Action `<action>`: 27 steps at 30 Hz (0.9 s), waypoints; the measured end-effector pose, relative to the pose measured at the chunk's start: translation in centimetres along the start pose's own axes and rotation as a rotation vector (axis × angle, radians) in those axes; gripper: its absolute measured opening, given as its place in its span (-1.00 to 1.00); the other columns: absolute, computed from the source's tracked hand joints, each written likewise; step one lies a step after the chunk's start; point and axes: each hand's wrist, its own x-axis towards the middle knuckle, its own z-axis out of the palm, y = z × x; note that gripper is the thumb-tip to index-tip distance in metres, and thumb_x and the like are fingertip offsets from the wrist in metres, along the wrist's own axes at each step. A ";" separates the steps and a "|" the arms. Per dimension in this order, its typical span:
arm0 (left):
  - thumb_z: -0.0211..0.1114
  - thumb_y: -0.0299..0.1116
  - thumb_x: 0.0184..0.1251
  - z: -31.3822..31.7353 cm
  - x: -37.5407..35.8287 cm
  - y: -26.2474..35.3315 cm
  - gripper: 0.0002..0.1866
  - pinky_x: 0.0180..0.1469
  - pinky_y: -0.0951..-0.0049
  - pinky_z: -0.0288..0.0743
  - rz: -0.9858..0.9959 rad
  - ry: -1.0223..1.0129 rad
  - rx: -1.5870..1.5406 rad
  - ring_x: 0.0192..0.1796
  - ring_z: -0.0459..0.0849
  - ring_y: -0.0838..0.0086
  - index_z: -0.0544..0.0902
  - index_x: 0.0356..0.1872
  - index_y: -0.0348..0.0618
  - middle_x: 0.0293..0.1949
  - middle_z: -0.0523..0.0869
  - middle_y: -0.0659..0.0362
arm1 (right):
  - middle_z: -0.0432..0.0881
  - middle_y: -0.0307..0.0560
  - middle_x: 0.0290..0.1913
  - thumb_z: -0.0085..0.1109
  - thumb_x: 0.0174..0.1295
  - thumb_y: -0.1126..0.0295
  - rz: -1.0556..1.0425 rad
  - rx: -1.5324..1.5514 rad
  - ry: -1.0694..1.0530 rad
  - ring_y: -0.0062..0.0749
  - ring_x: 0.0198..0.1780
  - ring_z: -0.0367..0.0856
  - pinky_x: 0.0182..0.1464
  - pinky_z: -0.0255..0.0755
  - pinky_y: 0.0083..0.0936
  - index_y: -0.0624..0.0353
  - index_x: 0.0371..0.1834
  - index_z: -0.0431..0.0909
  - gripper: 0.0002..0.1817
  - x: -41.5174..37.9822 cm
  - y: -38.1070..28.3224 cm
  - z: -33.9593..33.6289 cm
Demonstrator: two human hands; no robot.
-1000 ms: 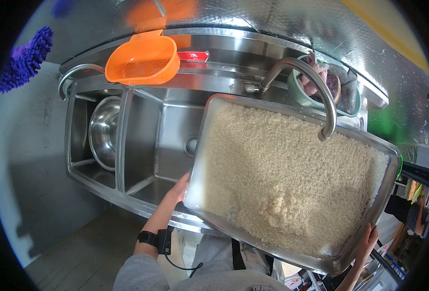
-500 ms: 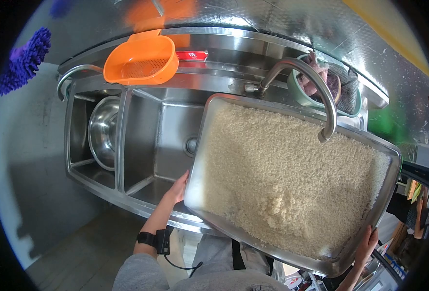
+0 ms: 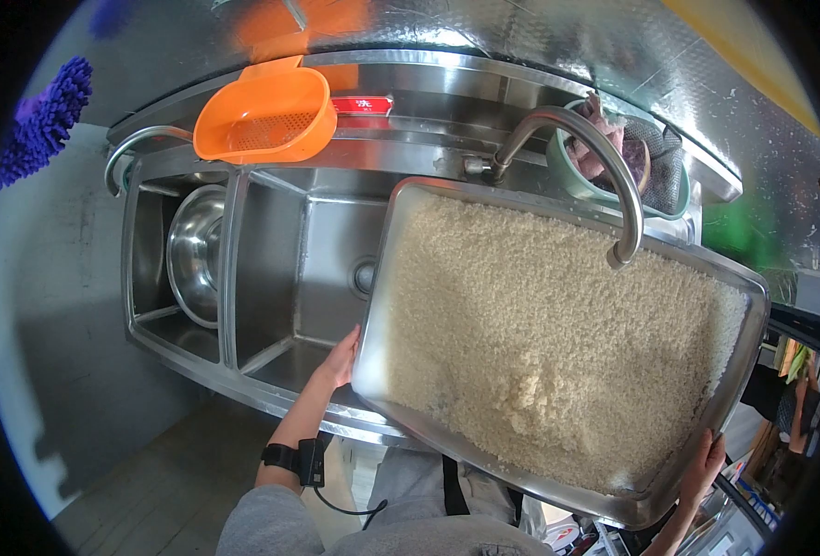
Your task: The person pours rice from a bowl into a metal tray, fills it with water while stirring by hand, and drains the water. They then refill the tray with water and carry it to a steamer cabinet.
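Note:
A large rectangular stainless steel tray [image 3: 745, 347] sits tilted across the right part of the sink. White rice grains [image 3: 540, 324] fill most of it, heaped into a small mound near the front. Cloudy liquid shows along its left side. My left hand [image 3: 340, 360] grips the tray's left edge near the front corner, its fingertips partly out of sight. At the right front edge, my right hand [image 3: 705, 465] holds the rim, fingers curled under it. A curved faucet [image 3: 632, 199] hangs over the tray's back right part.
Left of the tray lies a sink basin [image 3: 327, 269] with a drain; a metal bowl [image 3: 197, 255] stands in the left basin. An orange strainer basket [image 3: 266, 116] and a pale green basin [image 3: 577, 181] with cloths and mesh rest on the back ledge. A purple duster [image 3: 44, 120] hangs far left.

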 end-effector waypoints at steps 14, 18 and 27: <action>-0.18 0.00 0.40 -1.7 1.0 -1.5 -0.47 0.15 0.35 0.33 0.040 0.010 0.170 0.10 0.49 0.43 0.30 0.23 -0.12 0.11 0.49 0.15 | 0.28 -0.33 -0.53 -0.13 0.35 0.32 0.000 0.055 0.002 -0.68 -0.43 0.14 -0.39 0.10 -0.68 0.28 -0.37 0.35 -0.76 -0.2 -0.6 0.2; -0.17 -0.03 0.40 -2.0 1.5 -1.7 -0.49 0.14 0.36 0.33 0.046 0.009 0.165 0.10 0.49 0.44 0.29 0.25 -0.11 0.11 0.49 0.15 | 0.27 -0.33 -0.53 -0.13 0.35 0.32 -0.005 0.059 0.013 -0.69 -0.43 0.13 -0.41 0.10 -0.68 0.28 -0.38 0.34 -0.76 -0.3 -0.9 0.4; -0.21 0.02 0.40 -3.5 3.1 -3.0 -0.46 0.10 0.39 0.34 0.056 0.168 0.183 0.03 0.52 0.46 0.40 0.14 -0.19 0.04 0.54 0.12 | 0.25 -0.35 -0.54 -0.12 0.35 0.33 -0.034 0.033 0.027 -0.71 -0.45 0.11 -0.43 0.07 -0.70 0.26 -0.39 0.34 -0.77 -0.3 -0.5 0.5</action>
